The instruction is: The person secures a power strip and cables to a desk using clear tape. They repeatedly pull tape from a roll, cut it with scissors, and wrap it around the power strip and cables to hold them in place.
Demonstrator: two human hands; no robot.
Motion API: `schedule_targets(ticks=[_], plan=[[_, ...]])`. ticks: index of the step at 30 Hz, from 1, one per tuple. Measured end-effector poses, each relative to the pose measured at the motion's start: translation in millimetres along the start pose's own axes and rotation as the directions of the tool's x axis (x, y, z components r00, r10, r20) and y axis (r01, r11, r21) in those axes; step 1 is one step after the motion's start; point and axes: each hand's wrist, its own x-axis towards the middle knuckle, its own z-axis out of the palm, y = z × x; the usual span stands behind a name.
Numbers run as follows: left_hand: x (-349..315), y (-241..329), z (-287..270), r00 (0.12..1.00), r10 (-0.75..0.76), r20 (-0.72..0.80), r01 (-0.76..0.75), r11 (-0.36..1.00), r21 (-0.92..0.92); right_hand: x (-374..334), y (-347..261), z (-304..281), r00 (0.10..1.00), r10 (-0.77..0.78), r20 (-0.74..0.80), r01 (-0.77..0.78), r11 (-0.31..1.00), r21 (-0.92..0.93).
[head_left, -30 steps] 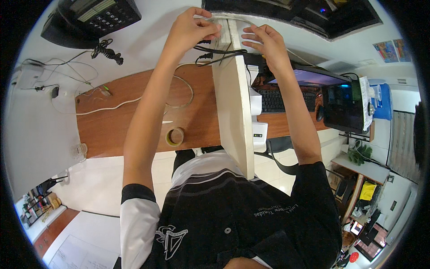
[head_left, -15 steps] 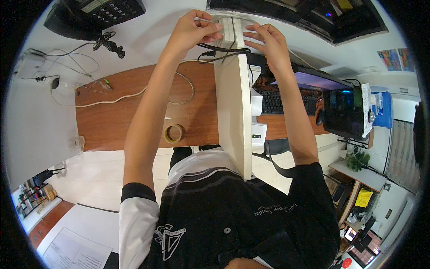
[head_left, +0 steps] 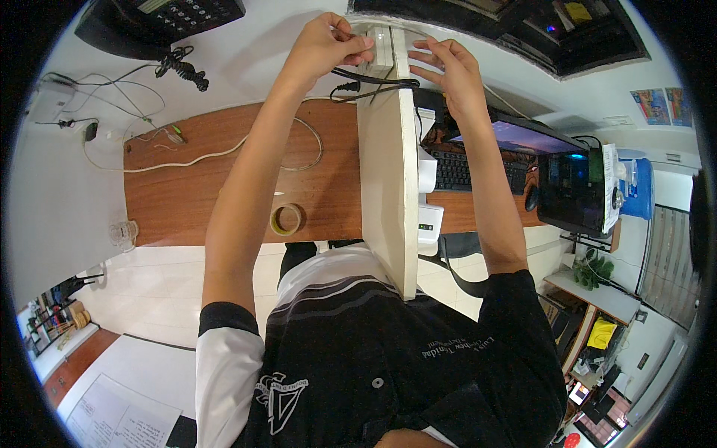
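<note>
At the top of the partition (head_left: 390, 179), my left hand (head_left: 326, 51) is raised against the wall, thumb and fingers pinched together. What they pinch, if anything, is too small to make out. Right beside those fingertips, a white block-like fitting (head_left: 380, 48) sits where the partition meets the wall. A thin white cable (head_left: 409, 31) arcs over the partition's end between my two hands. On the partition's other side, my right hand (head_left: 455, 77) is held up with its fingers apart, close to this cable. Black cords (head_left: 381, 80) drape over the partition just below the hands.
On the brown desk (head_left: 179, 216) lie a tape roll (head_left: 287, 219) and a long pale cable (head_left: 196, 161). Right of the partition are a keyboard (head_left: 470, 171), a monitor (head_left: 523, 139) and a computer case (head_left: 571, 193). A black telephone (head_left: 164, 22) is at upper left.
My left fingers have drawn a little closer together near the white fitting. My right hand stays nearly in place, and the whole view has shifted slightly.
</note>
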Motion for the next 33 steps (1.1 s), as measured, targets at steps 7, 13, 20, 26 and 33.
schedule_targets(ticks=[7, 13, 20, 26, 33], plan=[[2.0, -7.1, 2.9, 1.0, 0.011, -0.014, -0.011, 1.0, -0.008, 0.1, 11.0, -2.9, 0.999, 0.035, -0.016, -0.035, 0.998, 0.049], [1.7, -16.5, 5.0, 0.999, 0.021, -0.044, -0.018, 0.997, 0.071, 2.4, 31.7, -7.1, 0.994, 0.08, -0.069, -0.079, 0.997, 0.027], [7.7, -37.6, 6.5, 0.986, 0.126, -0.112, -0.088, 0.951, 0.296, 0.5, 39.9, -7.6, 0.99, 0.105, -0.097, -0.102, 0.994, 0.032], [3.0, -42.4, 14.0, 0.972, 0.166, -0.168, -0.125, 0.965, 0.232, 1.9, 39.8, -6.4, 0.994, 0.029, -0.108, -0.029, 1.0, -0.003], [-10.8, -25.7, 22.9, 0.939, 0.299, -0.17, -0.205, 0.883, 0.423, 1.9, 28.1, -0.8, 0.979, -0.152, -0.139, 0.12, 0.97, -0.21]])
